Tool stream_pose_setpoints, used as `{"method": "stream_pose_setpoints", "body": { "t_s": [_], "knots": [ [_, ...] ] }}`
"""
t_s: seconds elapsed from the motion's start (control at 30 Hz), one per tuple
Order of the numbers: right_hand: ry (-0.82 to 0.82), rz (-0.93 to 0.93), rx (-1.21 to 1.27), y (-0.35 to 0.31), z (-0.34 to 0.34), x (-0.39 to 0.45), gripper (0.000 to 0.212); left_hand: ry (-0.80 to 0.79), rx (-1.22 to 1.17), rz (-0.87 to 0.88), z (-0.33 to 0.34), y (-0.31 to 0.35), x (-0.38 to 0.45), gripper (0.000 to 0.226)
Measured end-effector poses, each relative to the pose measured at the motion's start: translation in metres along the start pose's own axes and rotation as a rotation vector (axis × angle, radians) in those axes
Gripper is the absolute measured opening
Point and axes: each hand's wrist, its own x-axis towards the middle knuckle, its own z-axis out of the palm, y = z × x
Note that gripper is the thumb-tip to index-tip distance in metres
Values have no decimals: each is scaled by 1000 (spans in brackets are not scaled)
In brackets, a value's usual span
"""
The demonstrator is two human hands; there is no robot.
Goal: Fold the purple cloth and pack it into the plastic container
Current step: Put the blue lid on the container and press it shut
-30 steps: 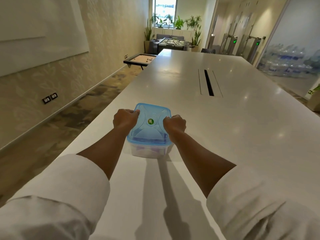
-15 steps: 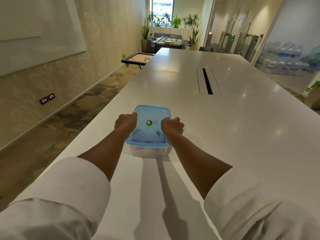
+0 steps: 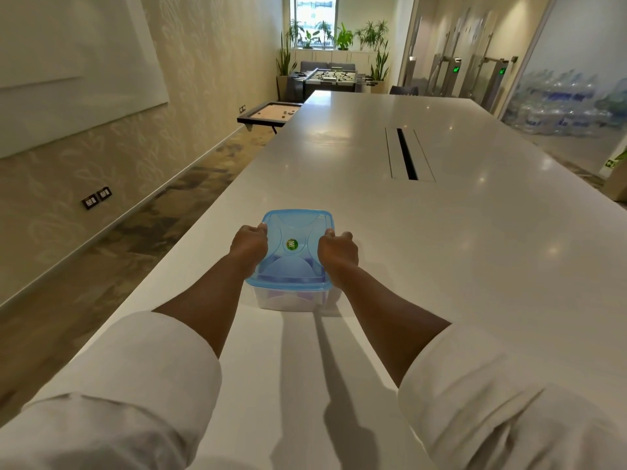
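A clear plastic container (image 3: 288,300) stands on the white table, near its left edge. A translucent blue lid (image 3: 293,252) with a green round sticker sits on top of it. Purple cloth (image 3: 271,295) shows faintly through the clear wall and lid. My left hand (image 3: 249,245) is curled on the lid's left edge, and my right hand (image 3: 337,251) is curled on its right edge. Both hands press on the rim with thumbs on top.
The long white table (image 3: 441,266) runs far ahead, with a cable slot (image 3: 407,154) in its middle. Its left edge drops to a patterned floor (image 3: 118,252). A low game board (image 3: 269,113) and a foosball table (image 3: 330,78) stand beyond.
Both hands have shifted slightly outward from the lid's top to its side edges. The container has stayed in the same spot on the table.
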Motion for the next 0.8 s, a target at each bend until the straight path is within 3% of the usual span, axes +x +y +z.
{"method": "stream_pose_setpoints", "body": {
  "t_s": [0.4,0.8],
  "knots": [
    [-17,-61,-18,2,-2,2,46,-2,119,-62,-1,5,5,58],
    [-59,-37,-10,2,-1,11,54,50,284,30,7,22,29,60]
  ]
}}
